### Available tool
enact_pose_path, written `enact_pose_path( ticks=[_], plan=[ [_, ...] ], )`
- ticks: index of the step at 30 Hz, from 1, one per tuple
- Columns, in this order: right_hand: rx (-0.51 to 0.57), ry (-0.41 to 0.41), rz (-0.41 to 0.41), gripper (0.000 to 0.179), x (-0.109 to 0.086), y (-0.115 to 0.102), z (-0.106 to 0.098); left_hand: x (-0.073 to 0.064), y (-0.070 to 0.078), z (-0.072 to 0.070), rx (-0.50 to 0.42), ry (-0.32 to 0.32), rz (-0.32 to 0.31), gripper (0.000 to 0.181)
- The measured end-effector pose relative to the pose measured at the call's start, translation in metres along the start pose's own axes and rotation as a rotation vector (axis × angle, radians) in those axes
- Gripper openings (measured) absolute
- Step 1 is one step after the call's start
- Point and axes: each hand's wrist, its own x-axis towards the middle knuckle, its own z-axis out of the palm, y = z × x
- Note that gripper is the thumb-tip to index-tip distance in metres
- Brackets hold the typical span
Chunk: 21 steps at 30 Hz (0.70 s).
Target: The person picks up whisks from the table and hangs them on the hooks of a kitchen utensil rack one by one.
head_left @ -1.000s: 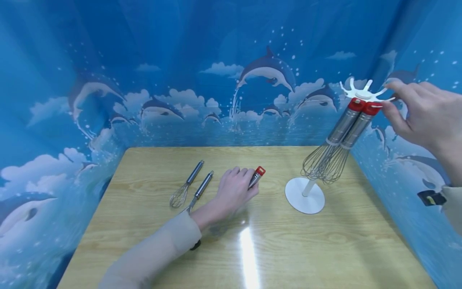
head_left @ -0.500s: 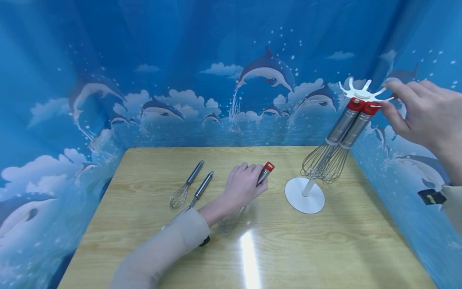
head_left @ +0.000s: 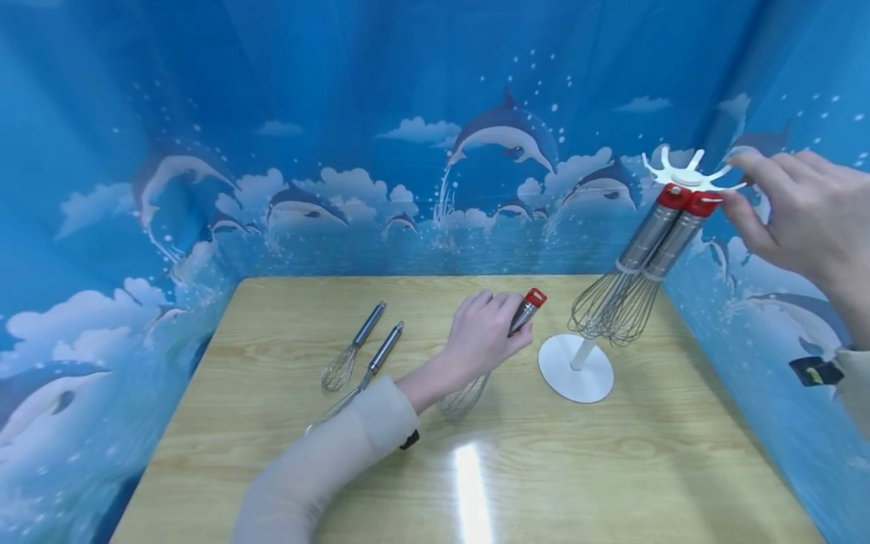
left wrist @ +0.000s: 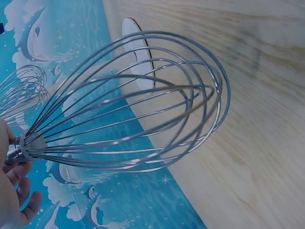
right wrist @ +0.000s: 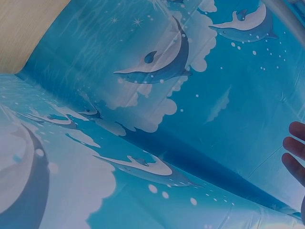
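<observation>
In the head view my left hand (head_left: 484,336) grips a metal whisk (head_left: 523,316) by its handle, whose red end sticks out past the thumb. The whisk's wire loops hang tilted toward the lower left and fill much of the left wrist view. At the right, my right hand (head_left: 812,215) pinches an arm of the white whisk stand (head_left: 686,180) between thumb and forefinger. Two red-ended whisks (head_left: 646,245) hang side by side from that stand. The right wrist view has only some fingertips (right wrist: 295,145) at its edge; the stand's held arm is not seen there.
Two smaller whisks (head_left: 353,347) lie on the wooden table (head_left: 612,468) to the left, one partly behind my left sleeve (head_left: 353,446). The stand's round white base (head_left: 574,370) rests at the table's right. A blue dolphin-print curtain (head_left: 326,113) surrounds the table.
My left hand has carried its whisk right and slightly away from me, up off the table and closer to the stand. The right hand stays on the stand.
</observation>
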Motion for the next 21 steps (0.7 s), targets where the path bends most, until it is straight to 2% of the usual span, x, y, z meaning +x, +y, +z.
enact_pose_path(
  ticks=[8, 15, 21],
  plan=[
    [0.010, -0.028, 0.036, 0.090, -0.001, 0.000, 0.001, 0.019, 0.004, -0.002, -0.019, 0.057, 0.033, 0.027],
    [0.030, -0.031, 0.068, 0.096, -0.002, -0.002, 0.000, 0.035, 0.004, -0.004, -0.016, 0.074, 0.053, 0.029],
    [0.041, -0.041, 0.076, 0.094, -0.001, -0.003, -0.001, 0.046, 0.002, -0.005, -0.013, 0.092, 0.064, 0.029]
  ],
)
